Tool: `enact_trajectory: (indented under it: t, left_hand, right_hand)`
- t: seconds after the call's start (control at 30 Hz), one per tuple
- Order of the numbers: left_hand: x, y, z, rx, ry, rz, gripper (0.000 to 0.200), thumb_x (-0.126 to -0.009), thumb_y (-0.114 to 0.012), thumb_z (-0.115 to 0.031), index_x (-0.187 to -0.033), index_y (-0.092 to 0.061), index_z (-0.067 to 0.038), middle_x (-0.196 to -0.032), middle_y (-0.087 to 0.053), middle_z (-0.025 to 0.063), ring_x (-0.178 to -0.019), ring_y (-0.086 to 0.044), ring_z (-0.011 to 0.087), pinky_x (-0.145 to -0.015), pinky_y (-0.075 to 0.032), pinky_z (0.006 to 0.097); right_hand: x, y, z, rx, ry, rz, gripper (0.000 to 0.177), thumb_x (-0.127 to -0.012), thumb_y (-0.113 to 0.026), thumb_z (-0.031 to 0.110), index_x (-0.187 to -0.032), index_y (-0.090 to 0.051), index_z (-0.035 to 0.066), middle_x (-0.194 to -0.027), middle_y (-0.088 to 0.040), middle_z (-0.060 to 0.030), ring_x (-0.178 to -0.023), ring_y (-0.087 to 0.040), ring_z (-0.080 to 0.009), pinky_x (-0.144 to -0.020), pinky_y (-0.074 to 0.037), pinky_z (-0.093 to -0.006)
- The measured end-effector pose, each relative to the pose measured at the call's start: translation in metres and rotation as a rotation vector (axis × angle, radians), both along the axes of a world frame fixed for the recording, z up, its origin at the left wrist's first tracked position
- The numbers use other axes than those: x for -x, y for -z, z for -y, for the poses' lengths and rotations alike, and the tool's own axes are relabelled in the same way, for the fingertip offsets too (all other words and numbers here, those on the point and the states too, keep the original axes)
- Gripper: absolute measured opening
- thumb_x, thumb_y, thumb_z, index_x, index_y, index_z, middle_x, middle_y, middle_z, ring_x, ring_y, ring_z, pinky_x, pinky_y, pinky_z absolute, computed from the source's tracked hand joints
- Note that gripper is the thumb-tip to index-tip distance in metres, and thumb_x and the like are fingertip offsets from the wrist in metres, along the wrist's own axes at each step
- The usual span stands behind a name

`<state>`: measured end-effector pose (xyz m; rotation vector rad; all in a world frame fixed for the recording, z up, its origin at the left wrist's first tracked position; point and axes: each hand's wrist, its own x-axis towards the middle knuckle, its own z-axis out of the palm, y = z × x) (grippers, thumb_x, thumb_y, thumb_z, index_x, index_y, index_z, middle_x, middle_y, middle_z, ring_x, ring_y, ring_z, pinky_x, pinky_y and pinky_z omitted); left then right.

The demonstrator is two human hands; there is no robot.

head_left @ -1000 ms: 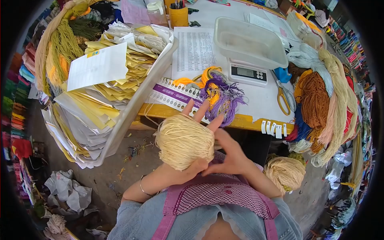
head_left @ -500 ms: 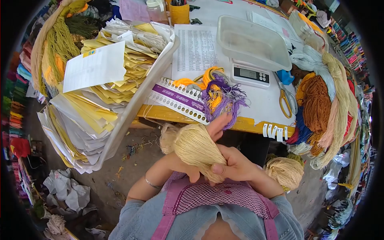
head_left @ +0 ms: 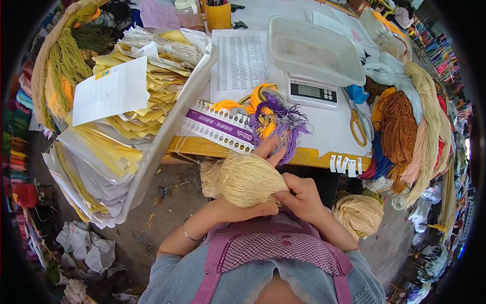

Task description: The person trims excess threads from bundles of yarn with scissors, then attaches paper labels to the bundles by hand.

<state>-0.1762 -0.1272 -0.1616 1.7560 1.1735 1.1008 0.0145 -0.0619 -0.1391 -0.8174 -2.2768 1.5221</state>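
A cream yarn skein [head_left: 248, 181] is held in front of my apron, below the table's front edge. My left hand [head_left: 238, 206] supports it from beneath and behind, with its fingertips showing past the skein's upper right side. My right hand [head_left: 299, 196] pinches the skein's narrow right end between thumb and fingers. Just beyond my fingertips, a purple and orange thread bundle [head_left: 276, 119] lies on the table, beside a punched thread card [head_left: 220, 124] with a purple band.
A bin [head_left: 174, 137] of paper envelopes stands at left. Digital scale [head_left: 312, 92], clear tray [head_left: 316, 50] and scissors [head_left: 360, 126] are on the table. Coloured skeins [head_left: 400, 126] hang at right; another cream skein [head_left: 358, 215] is below. White labels [head_left: 346, 165] line the table edge.
The held skein has turned flatter, its narrow end now pointing right. My right hand has shifted right and slightly up. The view has moved slightly.
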Motion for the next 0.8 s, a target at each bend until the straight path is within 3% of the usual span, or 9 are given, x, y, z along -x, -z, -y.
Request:
enact_trajectory:
  t: [0.1,0.17,0.23,0.33,0.4,0.5,0.57,0.67,0.8]
  left_hand:
    - [-0.003,-0.004,-0.001,0.038,0.065,0.209,0.081,-0.09,-0.054,-0.054,-0.147,-0.03,-0.001,-0.156,-0.018,0.0197,-0.144,-0.021,0.0337,-0.113,-0.019,0.0427]
    - [-0.004,-0.001,-0.003,0.016,0.075,0.206,0.078,-0.093,-0.049,-0.053,-0.147,-0.03,0.0,-0.155,-0.02,0.0196,-0.143,-0.023,0.0327,-0.113,-0.021,0.0415]
    - [-0.011,-0.003,-0.002,-0.002,0.082,0.202,0.075,-0.096,-0.043,-0.052,-0.146,-0.029,0.002,-0.155,-0.022,0.0196,-0.142,-0.026,0.0317,-0.112,-0.022,0.0403]
    - [-0.026,-0.009,0.001,0.224,-0.032,0.589,0.094,-0.089,-0.031,-0.073,-0.143,-0.033,0.004,-0.152,-0.027,0.0186,-0.138,-0.033,0.0276,-0.11,-0.03,0.038]
    - [-0.023,-0.004,-0.003,0.296,0.041,0.877,0.069,-0.1,-0.031,-0.051,-0.142,-0.03,0.004,-0.147,-0.038,0.0174,-0.133,-0.04,0.0258,-0.11,-0.032,0.0376]
    - [-0.022,-0.007,-0.003,0.395,-0.09,0.953,0.061,-0.102,-0.027,-0.046,-0.136,-0.039,0.004,-0.136,-0.05,0.0151,-0.124,-0.05,0.0235,-0.106,-0.039,0.0364]
    - [-0.025,-0.002,0.005,0.458,-0.375,0.932,0.047,-0.101,-0.046,-0.035,-0.128,-0.05,0.002,-0.123,-0.06,0.011,-0.111,-0.059,0.017,-0.095,-0.048,0.0321]
    - [-0.021,-0.018,0.003,0.249,-0.438,0.581,0.033,-0.081,-0.074,-0.008,-0.11,-0.063,0.002,-0.103,-0.068,0.0047,-0.092,-0.063,0.0114,-0.078,-0.052,0.0261]
    - [-0.022,-0.014,0.004,0.279,-0.505,0.799,0.03,-0.082,-0.07,-0.004,-0.111,-0.063,0.001,-0.103,-0.067,0.0062,-0.091,-0.063,0.0125,-0.078,-0.051,0.0263]
  right_hand:
    - [0.001,0.0,0.001,0.077,0.063,-0.024,0.015,-0.083,-0.068,0.009,-0.095,-0.064,0.002,-0.079,-0.063,-0.0106,-0.069,-0.063,-0.0243,-0.063,-0.048,-0.0322]
    - [0.004,0.01,-0.002,-0.209,0.111,-0.274,0.017,-0.081,-0.07,0.009,-0.095,-0.065,0.002,-0.082,-0.065,-0.01,-0.075,-0.062,-0.0224,-0.067,-0.047,-0.0322]
    - [0.002,0.005,-0.004,-0.165,0.134,-0.27,0.018,-0.08,-0.071,0.008,-0.096,-0.066,0.002,-0.084,-0.065,-0.0097,-0.077,-0.062,-0.0225,-0.069,-0.047,-0.0318]
    - [-0.003,0.003,-0.004,-0.041,0.169,-0.25,0.018,-0.081,-0.071,0.01,-0.096,-0.066,0.001,-0.084,-0.065,-0.0071,-0.078,-0.06,-0.0156,-0.07,-0.046,-0.0273]
    - [-0.002,0.002,-0.003,0.207,0.218,-0.284,0.019,-0.087,-0.068,0.014,-0.097,-0.065,-0.001,-0.084,-0.063,-0.0025,-0.079,-0.055,-0.008,-0.071,-0.045,-0.0243]
    - [0.003,0.002,-0.007,0.382,0.251,-0.318,0.021,-0.09,-0.066,0.017,-0.098,-0.064,-0.002,-0.084,-0.061,0.0012,-0.079,-0.052,-0.0043,-0.071,-0.044,-0.0226]
    - [0.007,-0.001,-0.01,0.366,0.261,-0.326,0.023,-0.092,-0.064,0.02,-0.099,-0.065,-0.001,-0.084,-0.06,0.0044,-0.08,-0.051,-0.0038,-0.071,-0.044,-0.0218]
    - [0.008,0.005,-0.015,0.431,0.283,-0.375,0.025,-0.094,-0.063,0.025,-0.094,-0.065,0.0,-0.079,-0.058,0.0043,-0.075,-0.05,-0.0027,-0.066,-0.042,-0.0203]
    - [0.004,0.01,-0.017,0.457,0.27,-0.355,0.024,-0.094,-0.063,0.026,-0.092,-0.066,0.003,-0.073,-0.057,0.0036,-0.069,-0.049,-0.0025,-0.062,-0.04,-0.0182]
